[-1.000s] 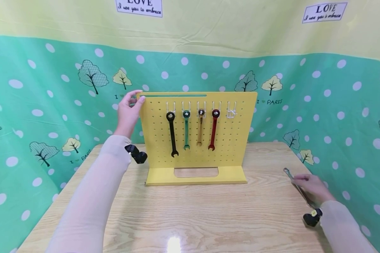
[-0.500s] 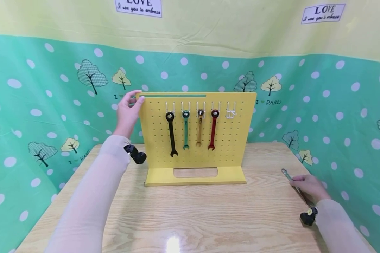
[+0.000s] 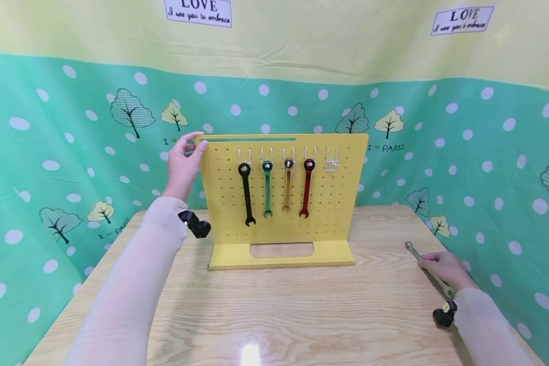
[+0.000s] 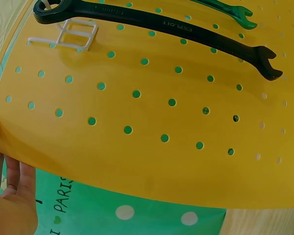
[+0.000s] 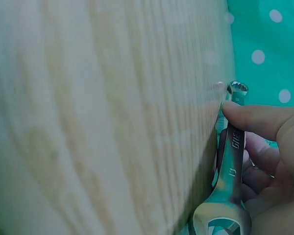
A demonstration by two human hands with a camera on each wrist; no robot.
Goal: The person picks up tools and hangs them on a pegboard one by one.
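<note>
A yellow pegboard stand stands upright on the table. At its upper left corner my left hand grips the edge, thumb in front and fingers behind. Four-colour wrenches hang on its white hooks: a black wrench, a green wrench, a gold wrench and a red wrench. A fifth hook at the right bears nothing. Over on the table's right side, my right hand pinches a silver combination wrench by its shaft. Its ring end points toward the back, its open end toward me.
The light wood table carries the stand near its back. A green dotted curtain rises close behind the board and along both sides. My right hand is near the table's right edge.
My right wrist has shifted slightly left, with the silver wrench still in the fingers. The left hand keeps its grip on the board corner. The head view has turned a little.
</note>
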